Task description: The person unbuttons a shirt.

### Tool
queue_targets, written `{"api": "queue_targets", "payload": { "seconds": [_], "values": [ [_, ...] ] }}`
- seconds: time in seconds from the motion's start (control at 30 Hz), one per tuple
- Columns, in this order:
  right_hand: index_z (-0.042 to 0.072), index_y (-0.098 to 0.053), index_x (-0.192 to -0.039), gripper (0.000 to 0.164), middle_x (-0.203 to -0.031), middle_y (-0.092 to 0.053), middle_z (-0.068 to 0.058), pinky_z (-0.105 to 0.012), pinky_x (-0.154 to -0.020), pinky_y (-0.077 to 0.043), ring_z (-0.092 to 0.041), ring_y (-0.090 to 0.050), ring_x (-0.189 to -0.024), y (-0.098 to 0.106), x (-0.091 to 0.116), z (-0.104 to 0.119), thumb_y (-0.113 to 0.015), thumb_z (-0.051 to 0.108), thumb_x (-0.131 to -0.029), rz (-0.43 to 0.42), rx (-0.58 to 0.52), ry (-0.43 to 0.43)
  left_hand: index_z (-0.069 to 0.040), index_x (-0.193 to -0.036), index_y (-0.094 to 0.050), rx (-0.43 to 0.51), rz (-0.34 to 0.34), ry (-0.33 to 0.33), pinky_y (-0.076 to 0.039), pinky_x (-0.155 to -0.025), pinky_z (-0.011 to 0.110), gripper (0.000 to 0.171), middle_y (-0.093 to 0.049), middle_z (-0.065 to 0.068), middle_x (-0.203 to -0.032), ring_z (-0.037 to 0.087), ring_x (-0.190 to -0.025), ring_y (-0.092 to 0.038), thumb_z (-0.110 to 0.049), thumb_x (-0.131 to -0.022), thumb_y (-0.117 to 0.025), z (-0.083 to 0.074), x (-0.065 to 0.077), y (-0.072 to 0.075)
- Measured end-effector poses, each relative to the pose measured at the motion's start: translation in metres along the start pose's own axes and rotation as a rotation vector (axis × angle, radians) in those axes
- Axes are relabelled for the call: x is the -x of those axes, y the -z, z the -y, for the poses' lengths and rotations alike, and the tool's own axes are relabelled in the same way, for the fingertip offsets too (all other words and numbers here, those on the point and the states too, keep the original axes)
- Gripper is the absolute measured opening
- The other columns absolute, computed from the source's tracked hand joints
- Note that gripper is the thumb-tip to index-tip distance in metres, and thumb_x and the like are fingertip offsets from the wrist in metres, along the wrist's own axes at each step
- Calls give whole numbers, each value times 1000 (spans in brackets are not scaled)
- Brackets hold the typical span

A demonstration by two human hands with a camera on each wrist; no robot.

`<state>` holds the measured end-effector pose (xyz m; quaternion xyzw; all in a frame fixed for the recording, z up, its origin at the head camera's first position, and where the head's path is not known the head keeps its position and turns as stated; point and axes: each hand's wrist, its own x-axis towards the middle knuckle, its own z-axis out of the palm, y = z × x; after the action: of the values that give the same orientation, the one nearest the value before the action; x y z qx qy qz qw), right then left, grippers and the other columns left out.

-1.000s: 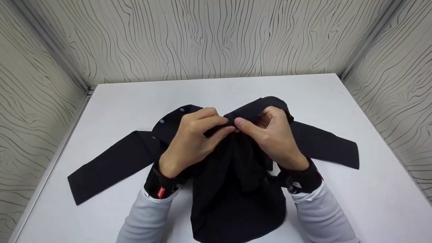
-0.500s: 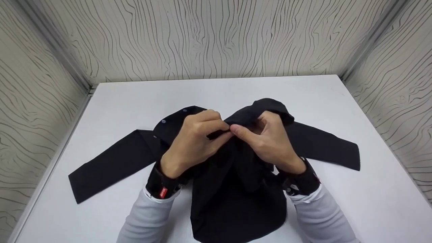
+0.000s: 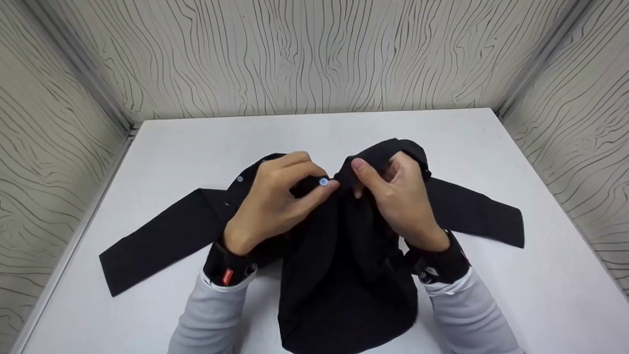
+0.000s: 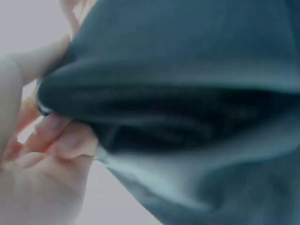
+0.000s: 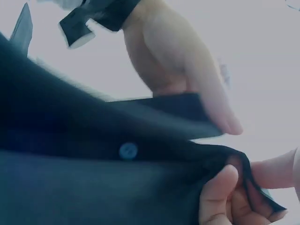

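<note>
A line-patterned left wall, a grey corner post and a matching back wall enclose a white table. A black shirt lies mid-table, its front raised. The left hand pinches it beside a pale button; the right hand pinches the raised cloth. Unlike half a second ago, the fingertips are apart and that button shows.

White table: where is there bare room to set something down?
The white table is bare between the black button-up shirt and patterned back wall, and, nearer, outside both forearms. The middle is crowded: left hand and right hand hold the shirt.
</note>
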<state>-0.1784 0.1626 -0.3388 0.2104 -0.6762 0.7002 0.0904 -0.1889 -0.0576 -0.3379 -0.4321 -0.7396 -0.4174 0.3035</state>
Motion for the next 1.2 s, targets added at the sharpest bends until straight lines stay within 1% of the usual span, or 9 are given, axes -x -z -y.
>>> {"api": "queue_targets", "payload": {
  "seconds": [0.1,0.2,0.33,0.43,0.53,0.67,0.77,0.93,1.2],
  "values": [
    [-7,-56,-103,23,-88,-69,-28,-41,-72,-59,-39,-70,-77,2,-1,2,-65,14,-102,-52,-81,15,-11,-81,-67,-35,13,79,-43,-60,24,15,-56,-4,-76,10,-66,-52,-13,-96,-68,6,2,16],
    [-9,-51,-107,22,-98,-68,-34,-50,-78,-59,-45,-71,-87,4,-2,3,-60,11,-104,-84,-187,40,-12,-80,-65,-107,59,198,-42,-59,25,15,-54,-5,-77,11,-65,-51,-9,-95,-63,13,7,31],
    [-13,-47,-109,20,-102,-64,-39,-59,-75,-57,-49,-70,-89,4,-4,2,-54,6,-106,-83,-284,90,-14,-91,-73,-263,205,393,-49,-69,29,11,-61,-8,-87,9,-76,-58,-12,-98,-63,16,15,42],
    [-12,-46,-109,19,-102,-63,-39,-60,-73,-57,-50,-70,-89,4,-4,1,-53,6,-106,-80,-285,100,-16,-103,-77,-330,303,461,-53,-77,33,14,-68,-10,-96,8,-87,-64,-13,-99,-63,12,16,38],
    [-11,-47,-109,20,-101,-64,-38,-60,-72,-57,-51,-69,-88,3,-4,1,-55,8,-106,-77,-256,92,-20,-107,-76,-278,363,427,-54,-79,31,20,-70,-13,-98,5,-89,-65,-14,-102,-58,4,13,27],
    [-10,-48,-110,22,-100,-65,-37,-59,-72,-57,-50,-70,-86,3,-3,0,-57,10,-105,-76,-221,79,-22,-105,-73,-144,415,381,-52,-76,25,18,-67,-17,-92,0,-82,-62,-28,-105,-56,-4,9,11],
    [-9,-49,-110,23,-98,-66,-36,-57,-72,-58,-49,-70,-84,3,-2,0,-58,11,-105,-86,-196,76,-20,-96,-71,-107,399,392,-50,-67,25,18,-63,-15,-83,1,-72,-58,-35,-103,-63,-5,8,3],
    [-9,-49,-108,22,-96,-66,-36,-57,-70,-58,-49,-70,-82,5,-3,1,-58,11,-105,-91,-174,87,-19,-79,-65,-94,338,404,-45,-58,28,24,-55,-12,-70,4,-61,-51,-33,-98,-71,0,10,2],
    [-7,-48,-109,22,-87,-68,-33,-54,-57,-58,-48,-71,-69,10,-2,4,-56,14,-106,-55,-103,79,-19,-79,-77,-102,325,332,-45,-58,25,17,-61,-13,-69,3,-62,-53,-25,-94,-77,2,9,4]
  ]
}}
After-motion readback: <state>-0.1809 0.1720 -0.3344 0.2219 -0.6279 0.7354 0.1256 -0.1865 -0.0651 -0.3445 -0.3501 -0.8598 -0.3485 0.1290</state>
